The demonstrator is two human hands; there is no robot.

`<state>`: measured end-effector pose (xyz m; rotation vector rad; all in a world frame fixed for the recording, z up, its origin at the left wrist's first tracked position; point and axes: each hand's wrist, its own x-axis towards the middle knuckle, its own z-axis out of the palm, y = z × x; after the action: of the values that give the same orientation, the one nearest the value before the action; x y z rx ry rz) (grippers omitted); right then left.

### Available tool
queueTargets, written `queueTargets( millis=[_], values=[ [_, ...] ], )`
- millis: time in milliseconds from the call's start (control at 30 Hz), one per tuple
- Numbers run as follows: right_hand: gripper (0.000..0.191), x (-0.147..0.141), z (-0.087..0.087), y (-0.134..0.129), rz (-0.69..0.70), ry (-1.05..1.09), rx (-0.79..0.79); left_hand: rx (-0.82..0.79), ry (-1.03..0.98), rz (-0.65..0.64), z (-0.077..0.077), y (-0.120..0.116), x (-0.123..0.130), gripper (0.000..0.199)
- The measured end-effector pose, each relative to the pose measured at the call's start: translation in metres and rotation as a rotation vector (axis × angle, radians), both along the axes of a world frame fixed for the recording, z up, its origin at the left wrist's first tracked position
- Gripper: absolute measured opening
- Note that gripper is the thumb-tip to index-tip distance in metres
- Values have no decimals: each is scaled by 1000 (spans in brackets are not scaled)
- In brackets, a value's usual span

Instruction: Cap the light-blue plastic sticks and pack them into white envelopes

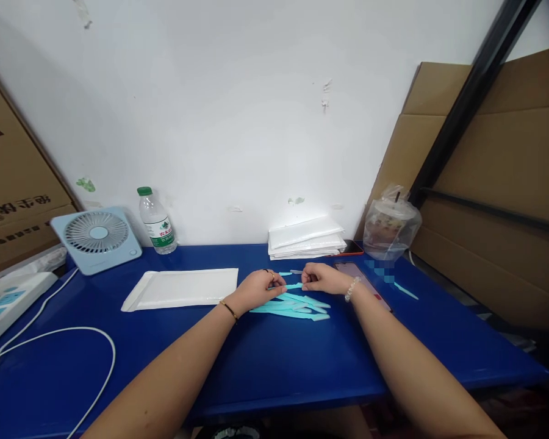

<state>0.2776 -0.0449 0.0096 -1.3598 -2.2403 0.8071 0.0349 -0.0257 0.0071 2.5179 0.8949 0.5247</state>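
Head view, left hand [258,289]: fingers closed on one end of a slim teal tool [293,286].
Right hand [321,278]: fingertips pinched at its other end.
Loose teal tools [297,308]: overlapping on blue table [274,360], just nearside of hands.
White packet [187,288]: flat, beside left hand.

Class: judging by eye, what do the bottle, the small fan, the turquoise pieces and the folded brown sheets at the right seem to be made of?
Bottle: clear, glossy plastic; the wall shows through.
Fan: probably satin plastic; even pale-blue frame.
Turquoise pieces: perhaps smooth plastic; uniform colour.
Brown sheets: matt cardboard; straight creases.
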Motion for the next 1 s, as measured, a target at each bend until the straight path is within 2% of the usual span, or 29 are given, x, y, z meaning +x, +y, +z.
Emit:
queueTargets(
  millis=[133,333,467,533,600,667,733,833,1000],
  values=[
    [29,-4,-6,6,-28,89,-54,28,53,56,-1,6,-1,21],
    [32,8,-16,19,-116,125,-97,40,59,185,-4,23,-10,19],
    [31,14,-4,12,-178,73,-10,96,41,216,-5,22,-12,23],
    [31,17,7,2,-135,60,-51,109,23,180,-3,18,-10,23],
    [33,20,17,-8,-51,22,-152,92,10,92,-1,11,-8,22],
    [34,21,23,-16,14,-49,-233,65,21,-21,2,5,-6,23],
    [32,19,24,-20,52,-101,-273,36,58,-81,3,1,-3,24],
    [27,12,22,-20,72,-108,-262,-31,100,-55,4,-2,-1,25],
    [21,4,21,-19,40,-127,-155,-138,72,-49,5,-3,-5,28]
  ],
)
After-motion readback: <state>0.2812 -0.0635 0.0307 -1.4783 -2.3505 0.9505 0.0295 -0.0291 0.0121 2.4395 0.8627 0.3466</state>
